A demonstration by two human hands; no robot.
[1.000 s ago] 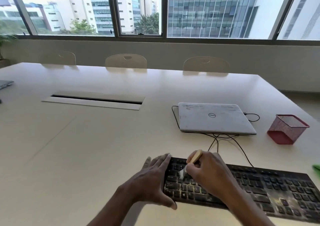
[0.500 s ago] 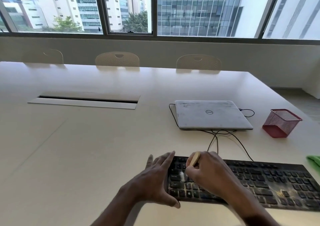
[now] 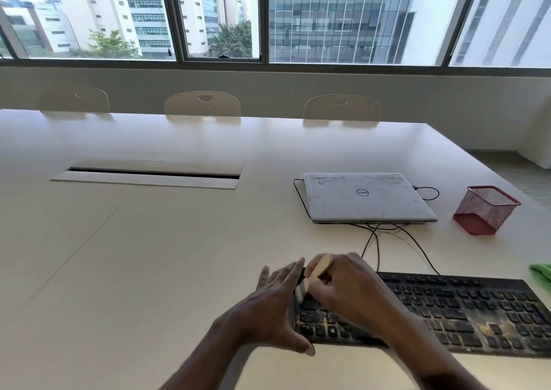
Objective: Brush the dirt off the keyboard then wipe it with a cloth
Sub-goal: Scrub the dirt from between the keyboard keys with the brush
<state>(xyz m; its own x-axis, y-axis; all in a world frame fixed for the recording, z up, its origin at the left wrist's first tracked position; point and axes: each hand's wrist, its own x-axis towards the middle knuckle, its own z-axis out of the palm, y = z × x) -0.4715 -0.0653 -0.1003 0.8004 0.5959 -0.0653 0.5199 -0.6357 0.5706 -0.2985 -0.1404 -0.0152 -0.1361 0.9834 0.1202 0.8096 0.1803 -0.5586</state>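
Black and dusted with yellowish dirt (image 3: pixel 486 327), the keyboard (image 3: pixel 453 306) lies flat on the table (image 3: pixel 149 255) at the near right, long side toward me. My left hand (image 3: pixel 268 309) rests at the keyboard's left end, fingers (image 3: pixel 286 276) straight and released, thumb at the near corner. My right hand (image 3: pixel 354 291) is over the left block of keys; its fingers are curled round the wooden handle of the brush (image 3: pixel 320 265), grasping it. The brush is tilted, handle up and away, pale bristles down at the upper-left keys, just beside my left fingers. The green cloth (image 3: pixel 542 273) lies on the table at the right edge of view, beyond the keyboard's far right corner, only partly visible. Behind the keyboard: a closed laptop (image 3: pixel 366 198), black cables (image 3: pixel 376 242), and a red mesh cup (image 3: pixel 484 209) to the laptop's right.
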